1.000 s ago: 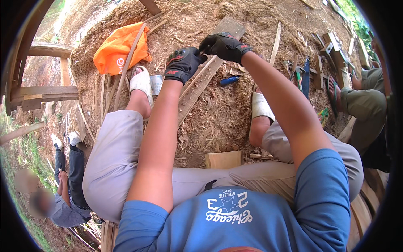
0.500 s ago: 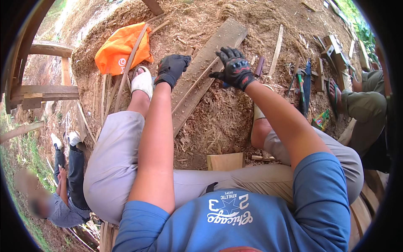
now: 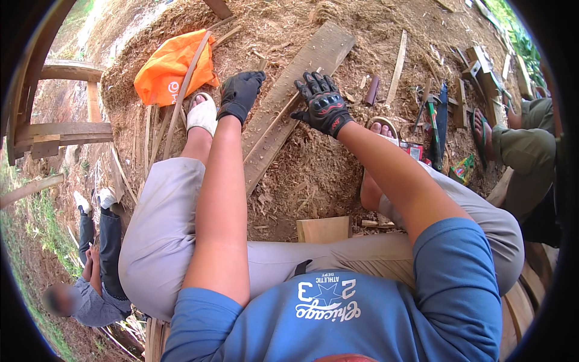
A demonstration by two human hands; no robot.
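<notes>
Left hand (image 3: pixel 243 96): black glove, back up, fingers curled, just off the left edge of the wooden plank (image 3: pixel 307 69). Short wood end (image 3: pixel 263 63) shows past its fingertips; can't tell if it's pinched.

Right hand (image 3: pixel 325 107): black glove, red mark on cuff. Palm down, fingers spread over the plank's right edge, around mid-length. Can't tell if the palm bears on it.

Plank lies slantwise on the shavings-covered ground (image 3: pixel 301 172), between the person's feet, far end to upper right. Loose bits of wood on its face. Thin lengthwise line runs from the right hand toward the near end; strip or raised edge, can't tell.

Off the plank's left edge: white sandal (image 3: pixel 205 116) on the left foot; beyond it, orange bag (image 3: pixel 166 69) with white logo and lettering, slat (image 3: pixel 192 75) across it.

Off the right edge: purple-brown cylinder (image 3: pixel 372 90), pale batten (image 3: pixel 397 69). Farther right: green-handled tool (image 3: pixel 433 120) beside a dark blue blade (image 3: pixel 444 108). Red packet (image 3: pixel 413 149) near the right foot, pale printed panel, too small to read. Green-yellow packet (image 3: pixel 462 169), print illegible.

Sawn wood block (image 3: pixel 324 229) past the plank's near end, by the lap. Blue T-shirt (image 3: pixel 362 326) has white chest print around a star outline.

Co-worker's olive trouser leg (image 3: pixel 531 139) at far right.
</notes>
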